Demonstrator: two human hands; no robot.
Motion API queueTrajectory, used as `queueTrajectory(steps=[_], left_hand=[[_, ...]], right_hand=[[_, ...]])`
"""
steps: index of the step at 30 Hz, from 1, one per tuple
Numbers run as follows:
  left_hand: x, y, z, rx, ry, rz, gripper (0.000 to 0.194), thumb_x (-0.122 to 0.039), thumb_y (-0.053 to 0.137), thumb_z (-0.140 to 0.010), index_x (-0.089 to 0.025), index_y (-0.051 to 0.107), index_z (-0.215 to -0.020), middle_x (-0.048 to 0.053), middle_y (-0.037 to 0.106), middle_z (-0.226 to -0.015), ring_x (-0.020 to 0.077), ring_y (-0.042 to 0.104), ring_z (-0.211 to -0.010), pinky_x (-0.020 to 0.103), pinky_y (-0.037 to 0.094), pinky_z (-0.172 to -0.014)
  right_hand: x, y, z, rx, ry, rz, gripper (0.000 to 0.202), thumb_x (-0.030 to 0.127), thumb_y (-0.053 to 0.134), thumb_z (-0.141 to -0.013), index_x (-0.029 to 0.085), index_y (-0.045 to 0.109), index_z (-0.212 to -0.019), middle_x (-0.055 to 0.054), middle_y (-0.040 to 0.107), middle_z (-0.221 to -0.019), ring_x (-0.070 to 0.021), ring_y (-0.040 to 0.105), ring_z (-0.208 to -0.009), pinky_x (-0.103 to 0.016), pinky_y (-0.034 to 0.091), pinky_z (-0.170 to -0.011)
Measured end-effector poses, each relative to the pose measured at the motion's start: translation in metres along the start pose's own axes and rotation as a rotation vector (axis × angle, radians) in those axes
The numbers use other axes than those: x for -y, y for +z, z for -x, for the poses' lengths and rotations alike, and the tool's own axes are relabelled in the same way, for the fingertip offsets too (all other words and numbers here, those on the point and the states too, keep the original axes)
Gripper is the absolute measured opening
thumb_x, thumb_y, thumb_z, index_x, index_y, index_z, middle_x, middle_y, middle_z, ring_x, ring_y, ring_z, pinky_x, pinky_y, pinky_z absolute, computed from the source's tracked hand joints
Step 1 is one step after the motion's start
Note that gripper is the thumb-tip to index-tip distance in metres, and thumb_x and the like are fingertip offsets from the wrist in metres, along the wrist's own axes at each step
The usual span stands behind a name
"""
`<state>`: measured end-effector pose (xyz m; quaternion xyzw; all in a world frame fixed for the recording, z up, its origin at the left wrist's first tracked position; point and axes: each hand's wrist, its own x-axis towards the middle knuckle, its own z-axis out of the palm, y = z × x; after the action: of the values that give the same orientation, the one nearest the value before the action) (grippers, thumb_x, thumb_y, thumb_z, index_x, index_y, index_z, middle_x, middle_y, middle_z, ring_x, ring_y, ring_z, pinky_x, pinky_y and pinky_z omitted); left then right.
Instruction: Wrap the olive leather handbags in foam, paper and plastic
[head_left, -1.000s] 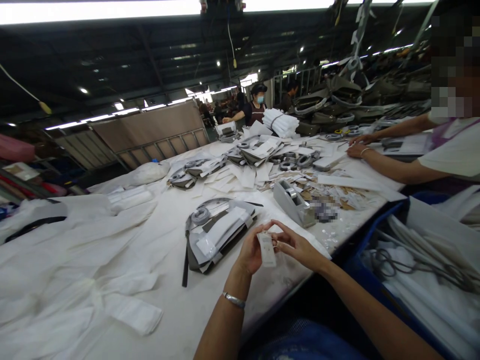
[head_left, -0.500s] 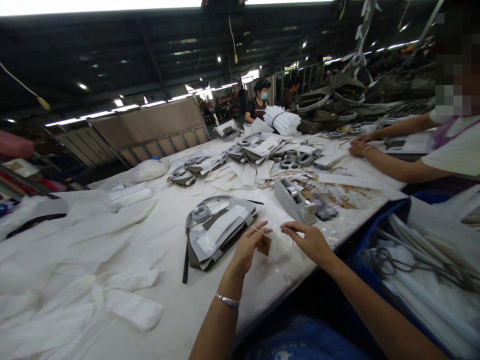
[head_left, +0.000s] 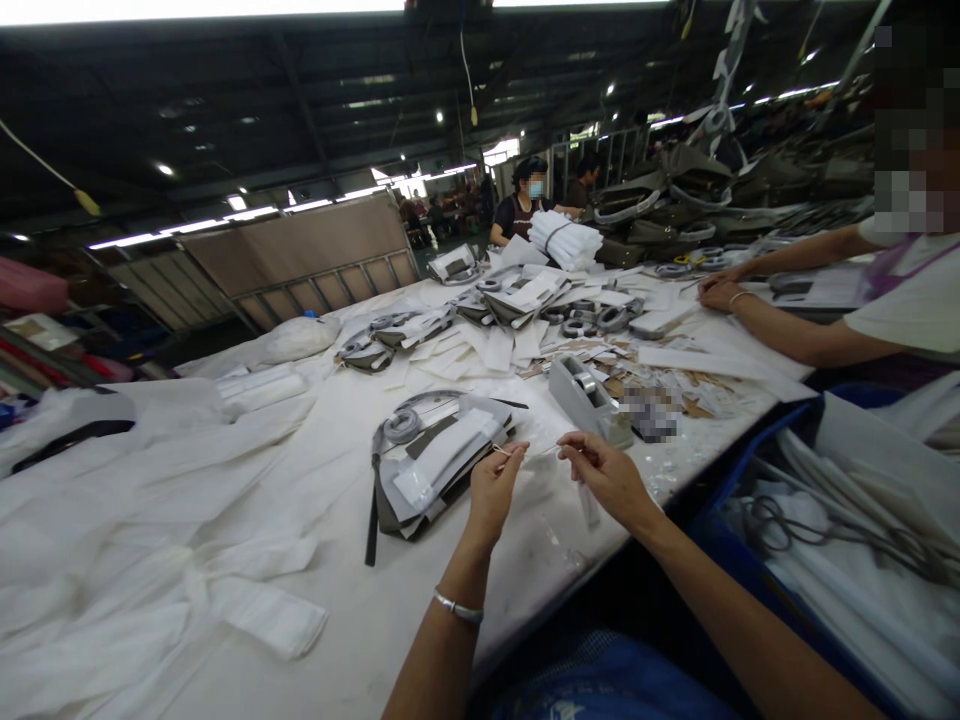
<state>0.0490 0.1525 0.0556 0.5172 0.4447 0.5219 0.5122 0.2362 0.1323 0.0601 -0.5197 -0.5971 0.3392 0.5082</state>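
My left hand [head_left: 495,492] pinches a thin white string [head_left: 504,452] over the table, just right of a grey bag [head_left: 442,460] partly covered in white wrapping. Facing it, my right hand [head_left: 606,480] is closed on the string's other side, near the front of the tape dispenser [head_left: 581,395]. A clear, narrow strip [head_left: 588,506] hangs below my right fingers. The string between the hands is very thin and hard to follow.
White sheets [head_left: 247,470] spread over the left side of the table. Wrapped bags [head_left: 517,300] and papers lie farther back. A person's hands [head_left: 724,290] work at the right. A blue bin [head_left: 720,510] stands by the table edge.
The brown tag that hung by my left hand no longer shows. My left fingers have closed together, and a clear strip now hangs under my right hand.
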Motion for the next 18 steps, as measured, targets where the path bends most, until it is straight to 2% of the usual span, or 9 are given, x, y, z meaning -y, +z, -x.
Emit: queueTrajectory(steps=[5, 8, 12, 15, 18], left_hand=[[-0.005, 0.003, 0.001, 0.001, -0.001, 0.067, 0.037, -0.047, 0.069, -0.083, -0.014, 0.075, -0.099, 0.009, 0.072, -0.093, 0.0189, 0.064, -0.083, 0.033, 0.052, -0.082], [-0.005, 0.004, 0.001, -0.006, -0.024, 0.141, 0.04, -0.049, 0.069, -0.083, -0.015, 0.074, -0.102, 0.009, 0.071, -0.096, 0.0181, 0.065, -0.085, 0.033, 0.052, -0.085], [-0.002, -0.002, -0.001, -0.026, -0.092, 0.232, 0.045, -0.054, 0.067, -0.084, -0.016, 0.071, -0.108, 0.007, 0.07, -0.096, 0.0182, 0.066, -0.089, 0.035, 0.051, -0.09], [-0.005, -0.008, -0.002, -0.003, -0.156, 0.269, 0.047, -0.056, 0.066, -0.084, -0.017, 0.07, -0.11, 0.009, 0.07, -0.101, 0.019, 0.067, -0.089, 0.034, 0.051, -0.088], [-0.014, -0.013, 0.0, 0.041, -0.218, 0.29, 0.051, -0.058, 0.064, -0.085, -0.017, 0.068, -0.115, 0.011, 0.07, -0.106, 0.0196, 0.068, -0.088, 0.032, 0.052, -0.082]], right_hand=[[-0.011, 0.003, 0.003, 0.054, 0.054, 0.028, 0.035, 0.05, 0.061, -0.087, 0.023, 0.071, -0.107, -0.003, 0.072, -0.082, -0.0158, 0.058, -0.059, -0.029, 0.047, -0.057], [-0.017, 0.005, 0.005, 0.071, 0.09, -0.013, 0.035, 0.051, 0.062, -0.086, 0.023, 0.073, -0.104, -0.003, 0.073, -0.087, -0.0143, 0.055, -0.058, -0.028, 0.047, -0.058], [-0.016, 0.004, 0.003, 0.03, 0.12, -0.004, 0.034, 0.049, 0.063, -0.084, 0.022, 0.074, -0.1, -0.004, 0.074, -0.088, -0.0143, 0.057, -0.058, -0.027, 0.048, -0.058], [-0.005, -0.012, -0.014, -0.061, 0.057, 0.041, 0.034, 0.048, 0.062, -0.084, 0.02, 0.074, -0.1, -0.005, 0.075, -0.091, -0.0151, 0.06, -0.059, -0.027, 0.049, -0.058], [0.011, -0.049, -0.051, -0.222, -0.088, 0.178, 0.035, 0.047, 0.059, -0.088, 0.02, 0.072, -0.107, -0.006, 0.075, -0.091, -0.0167, 0.063, -0.062, -0.028, 0.05, -0.06]])
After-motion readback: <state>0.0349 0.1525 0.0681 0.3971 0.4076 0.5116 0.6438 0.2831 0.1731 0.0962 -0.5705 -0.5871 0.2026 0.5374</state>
